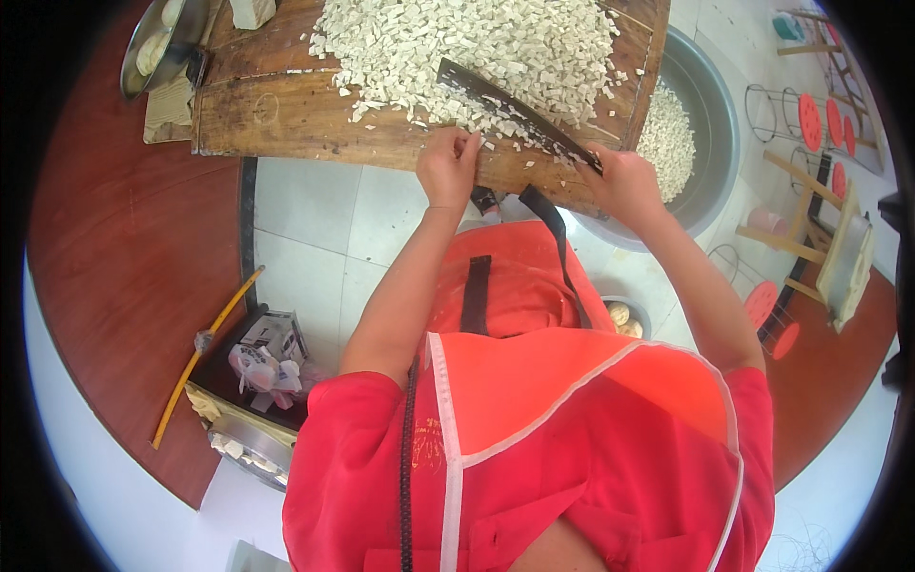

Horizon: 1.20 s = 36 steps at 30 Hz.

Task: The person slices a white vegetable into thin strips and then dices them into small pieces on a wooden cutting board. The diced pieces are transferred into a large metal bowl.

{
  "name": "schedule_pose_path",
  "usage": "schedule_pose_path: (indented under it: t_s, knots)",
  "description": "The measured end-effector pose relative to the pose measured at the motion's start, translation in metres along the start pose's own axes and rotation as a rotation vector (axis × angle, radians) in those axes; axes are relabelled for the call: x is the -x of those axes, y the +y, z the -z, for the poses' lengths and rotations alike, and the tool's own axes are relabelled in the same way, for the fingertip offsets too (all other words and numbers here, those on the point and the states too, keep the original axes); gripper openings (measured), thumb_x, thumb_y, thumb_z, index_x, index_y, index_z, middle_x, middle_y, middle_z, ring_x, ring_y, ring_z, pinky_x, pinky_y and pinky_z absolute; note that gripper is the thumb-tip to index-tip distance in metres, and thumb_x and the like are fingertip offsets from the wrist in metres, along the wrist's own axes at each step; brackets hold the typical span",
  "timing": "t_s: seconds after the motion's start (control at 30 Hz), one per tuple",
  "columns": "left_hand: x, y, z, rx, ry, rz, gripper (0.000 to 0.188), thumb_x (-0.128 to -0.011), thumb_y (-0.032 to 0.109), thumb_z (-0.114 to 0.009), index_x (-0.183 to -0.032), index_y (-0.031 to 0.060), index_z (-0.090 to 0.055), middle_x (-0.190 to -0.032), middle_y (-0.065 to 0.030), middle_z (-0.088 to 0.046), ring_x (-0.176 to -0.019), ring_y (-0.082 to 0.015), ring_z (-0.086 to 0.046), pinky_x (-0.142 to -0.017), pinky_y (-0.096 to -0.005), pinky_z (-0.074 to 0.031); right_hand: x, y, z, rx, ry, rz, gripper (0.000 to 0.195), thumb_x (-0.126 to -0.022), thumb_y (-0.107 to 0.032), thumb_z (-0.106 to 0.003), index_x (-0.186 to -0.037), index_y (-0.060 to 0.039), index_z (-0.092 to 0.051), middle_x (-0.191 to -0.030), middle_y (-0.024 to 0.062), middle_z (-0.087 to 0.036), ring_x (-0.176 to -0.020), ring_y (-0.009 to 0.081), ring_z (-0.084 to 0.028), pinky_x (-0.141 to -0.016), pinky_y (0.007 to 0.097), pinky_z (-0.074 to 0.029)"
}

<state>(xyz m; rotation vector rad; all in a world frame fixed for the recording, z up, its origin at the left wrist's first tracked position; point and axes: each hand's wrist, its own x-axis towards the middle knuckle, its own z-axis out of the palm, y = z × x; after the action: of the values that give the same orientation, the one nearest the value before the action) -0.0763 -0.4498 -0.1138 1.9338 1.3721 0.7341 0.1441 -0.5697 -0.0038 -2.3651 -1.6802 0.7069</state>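
Note:
My right hand (623,179) grips the near end of a long dark knife (518,111), whose blade slants up and left over the wooden board (300,129). Pale bits stick to the blade. Beyond and around it lies a big heap of small, pale, diced pieces (472,43). At the board's near edge is my left hand (449,163), thumb and fingertips together, a little left of the blade; whether a small piece is pinched there is too fine to tell. Loose scraps lie between that hand and the knife.
A large grey basin (718,136) holding more diced pieces stands right of the board. At the upper left are a metal bowl (136,68) with pale lumps and a pale block (251,13). A small bucket (640,307) with round pale items sits on the tiled floor; red stools (810,121) stand farther right.

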Motion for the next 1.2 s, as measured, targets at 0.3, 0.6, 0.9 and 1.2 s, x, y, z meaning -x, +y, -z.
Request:
schedule_pose_path:
  t_s: [0.3, 0.6, 0.9, 1.2]
  knots:
    - [0.013, -0.013, 0.008, 0.012, 0.003, -0.211, 0.011, -0.083, 0.009, -0.076, -0.09, 0.0044, -0.069, -0.08, -0.0099, -0.063, -0.068, -0.0254, -0.062, -0.063, -0.036, -0.05, -0.004, 0.014, -0.019, 0.087, -0.104, 0.087, 0.023, -0.091, -0.031, -0.066, -0.108, -0.0153, -0.069, -0.074, 0.0149, -0.067, -0.071, 0.0364, -0.067, -0.064, 0.0477, -0.052]
    - [0.018, -0.015, 0.007, 0.005, -0.003, -0.235, 0.012, -0.08, 0.002, -0.074, -0.089, 0.0052, -0.067, -0.088, -0.0097, -0.066, -0.08, -0.03, -0.062, -0.073, -0.0396, -0.05, 0.002, 0.011, -0.014, 0.017, -0.136, 0.055, 0.022, -0.091, -0.031, -0.063, -0.098, -0.0103, -0.068, -0.079, 0.0169, -0.069, -0.078, 0.0379, -0.068, -0.068, 0.0505, -0.053]
    - [0.003, 0.059, 0.015, 0.202, -0.009, -0.399, 0.029, -0.092, 0.003, -0.061, -0.12, 0.0035, -0.066, -0.125, -0.0138, -0.064, -0.117, -0.0322, -0.061, -0.1, -0.0394, -0.048, 0.035, 0.018, 0.024, -1.014, -0.11, -0.405, 0.03, -0.096, -0.032, -0.065, -0.094, -0.0014, -0.067, -0.063, 0.0076, -0.063, -0.059, 0.021, -0.064, -0.053, 0.0359, -0.049]
    - [0.046, 0.198, -0.036, 0.187, -0.665, -1.064, 0.058, -0.09, 0.014, -0.063, -0.145, 0.0037, -0.049, -0.154, -0.0135, -0.044, -0.142, -0.034, -0.041, -0.119, -0.0465, -0.033, 0.069, 0.061, 0.049, -1.76, 0.106, -0.579, 0.059, -0.1, -0.065, -0.041, -0.092, -0.0103, -0.061, -0.067, 0.0029, -0.061, -0.047, 0.0147, -0.054, -0.045, 0.0293, -0.047]
